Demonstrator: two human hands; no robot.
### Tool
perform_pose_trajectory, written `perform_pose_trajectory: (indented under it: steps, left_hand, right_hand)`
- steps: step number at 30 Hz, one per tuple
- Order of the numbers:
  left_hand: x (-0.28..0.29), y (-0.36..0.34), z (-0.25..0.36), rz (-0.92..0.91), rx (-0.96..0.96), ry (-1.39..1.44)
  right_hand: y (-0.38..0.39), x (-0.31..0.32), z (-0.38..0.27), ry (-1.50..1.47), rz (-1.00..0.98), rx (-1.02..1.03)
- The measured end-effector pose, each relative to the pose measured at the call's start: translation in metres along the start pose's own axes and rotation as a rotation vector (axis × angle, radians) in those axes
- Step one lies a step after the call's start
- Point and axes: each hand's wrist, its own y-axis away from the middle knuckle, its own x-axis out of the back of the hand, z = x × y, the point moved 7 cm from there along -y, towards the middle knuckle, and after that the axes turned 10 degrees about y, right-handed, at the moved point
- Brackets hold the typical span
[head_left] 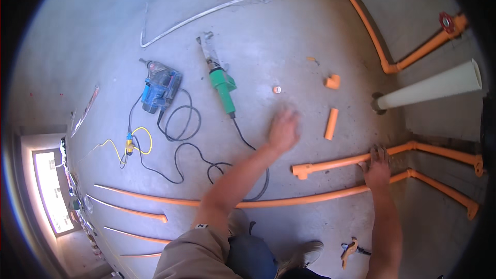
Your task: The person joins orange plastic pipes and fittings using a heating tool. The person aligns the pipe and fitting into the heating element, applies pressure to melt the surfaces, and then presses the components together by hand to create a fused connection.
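My right hand [378, 168] is closed over an orange pipe [341, 163] lying on the floor, with a tee fitting [301, 170] at its left end. My left hand [284, 128] is raised over the floor to the left of a short orange pipe piece [331, 124]. Motion blurs its fingers, so I cannot tell whether it holds anything. Beyond that hand lies a small white and orange round piece [277, 90]. An orange elbow fitting [332, 81] rests farther right. The green pipe-welding tool [223, 90] with its metal head lies to the left.
A blue power drill [160, 88] and its looping black cable lie at left, by a yellow connector [129, 143]. A long orange pipe [299, 201] crosses in front of me. An orange pipe cutter [350, 252] sits near my right forearm. A pale upright pipe [431, 89] stands at right.
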Motion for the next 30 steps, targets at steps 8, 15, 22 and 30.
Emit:
perform_pose_trajectory:
  steps: [8, 15, 22, 30]
  left_hand:
    - [-0.015, 0.103, 0.061, -0.492, -0.141, 0.191]
    - [-0.026, 0.125, 0.055, -0.378, -0.261, 0.181]
    - [-0.026, 0.135, 0.025, -0.354, -0.23, 0.128]
    - [-0.025, 0.136, 0.027, -0.276, -0.19, 0.223]
  right_hand:
    - [-0.007, 0.009, -0.006, -0.036, -0.029, 0.024]
    - [-0.009, 0.017, -0.013, 0.038, -0.117, -0.004]
    - [-0.013, 0.003, -0.025, 0.089, -0.311, -0.073]
    - [-0.01, -0.008, -0.021, 0.379, -0.244, 0.037]
